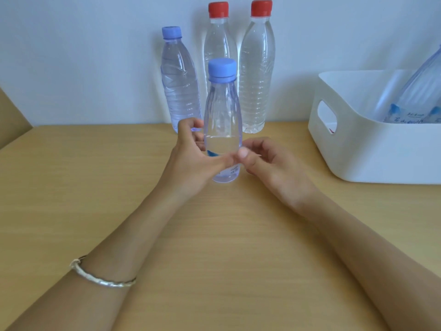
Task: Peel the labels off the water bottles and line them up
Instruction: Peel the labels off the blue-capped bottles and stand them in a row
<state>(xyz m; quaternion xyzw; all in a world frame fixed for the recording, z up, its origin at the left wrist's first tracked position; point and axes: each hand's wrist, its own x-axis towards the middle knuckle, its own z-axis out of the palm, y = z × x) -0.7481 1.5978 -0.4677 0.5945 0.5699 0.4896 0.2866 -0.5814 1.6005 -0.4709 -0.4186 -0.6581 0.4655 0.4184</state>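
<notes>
A small clear water bottle [222, 115] with a blue cap is held upright above the table in the middle. My left hand [191, 156] grips its lower part, thumb across the front over a clear label [230, 169] with blue print. My right hand [265, 161] pinches the label's edge at the bottle's right side. Behind, against the wall, stand three bottles without labels: a blue-capped one [180, 84], a red-capped one [218, 41] and another red-capped one [256, 72].
A white plastic bin [358, 144] with a handle slot sits at the right on the wooden table [214, 247]; labelled bottles [415, 99] lie inside it. A pale wall closes the back. A bracelet is on my left wrist.
</notes>
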